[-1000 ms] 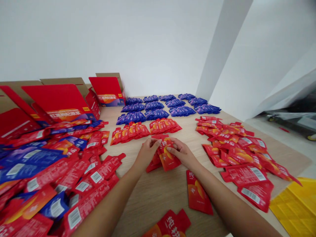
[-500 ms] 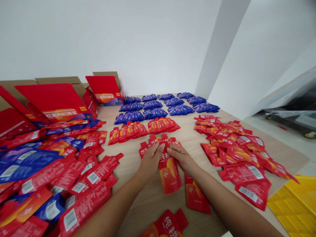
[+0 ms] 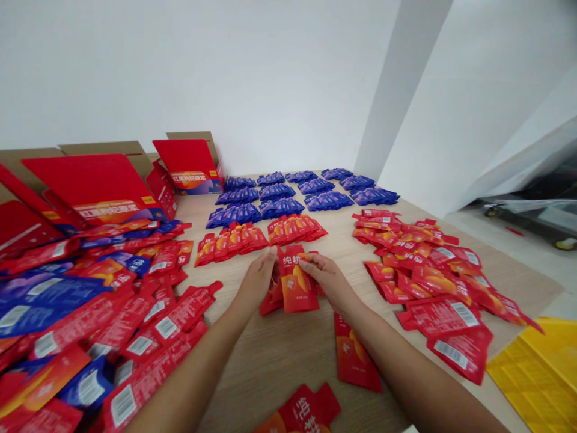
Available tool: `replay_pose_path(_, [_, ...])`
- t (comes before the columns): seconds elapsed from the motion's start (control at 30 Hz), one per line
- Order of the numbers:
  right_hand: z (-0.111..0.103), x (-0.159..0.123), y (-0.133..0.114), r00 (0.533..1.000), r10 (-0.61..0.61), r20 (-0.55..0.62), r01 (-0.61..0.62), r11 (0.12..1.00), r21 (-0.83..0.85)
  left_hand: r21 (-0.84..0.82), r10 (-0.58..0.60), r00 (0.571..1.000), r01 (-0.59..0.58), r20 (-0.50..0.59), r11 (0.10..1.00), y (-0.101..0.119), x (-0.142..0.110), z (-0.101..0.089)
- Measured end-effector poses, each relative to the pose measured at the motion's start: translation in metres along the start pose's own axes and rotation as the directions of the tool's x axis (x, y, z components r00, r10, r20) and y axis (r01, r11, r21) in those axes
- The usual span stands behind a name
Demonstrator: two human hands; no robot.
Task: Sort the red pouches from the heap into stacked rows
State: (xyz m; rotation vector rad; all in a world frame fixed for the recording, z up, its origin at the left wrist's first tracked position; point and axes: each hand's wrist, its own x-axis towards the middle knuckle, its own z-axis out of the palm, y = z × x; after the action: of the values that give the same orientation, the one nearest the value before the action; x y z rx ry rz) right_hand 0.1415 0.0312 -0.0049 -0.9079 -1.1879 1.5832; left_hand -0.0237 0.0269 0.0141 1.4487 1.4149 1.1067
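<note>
- Pouch (image 3: 299,290), red, at centre
- Your right hand (image 3: 332,280) pinches its right edge
- Your left hand (image 3: 256,281) curls beside it; its grip I cannot tell
- Blue pouches (image 3: 283,207) lie far

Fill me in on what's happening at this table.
A person's left hand and right hand hold a few red pouches together over the table. Just beyond lie two fanned red bundles, then rows of blue bundles. A mixed pile lies left, a red pile right.
</note>
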Motion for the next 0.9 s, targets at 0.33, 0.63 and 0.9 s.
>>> replay_pose_path(0.33, [-0.028,0.023,0.015,0.944,-0.314,-0.101,0.077,0.505,-0.859,0.724,0.13,0.944,-0.316,0.303,0.614,-0.031,-0.011,0.018])
replay_pose_path(0.63, [-0.053,-0.003,-0.01,0.953,-0.131,-0.273,-0.26,0.108,-0.96,0.761,-0.102,0.987,-0.026,0.121,0.648,-0.017,-0.016,0.009])
replay_pose_path(0.9, [-0.037,0.013,0.017,0.94,-0.176,-0.291,-0.108,0.658,-0.746,0.679,0.028,0.994,-0.092,0.104,0.728,-0.041,-0.015,0.029])
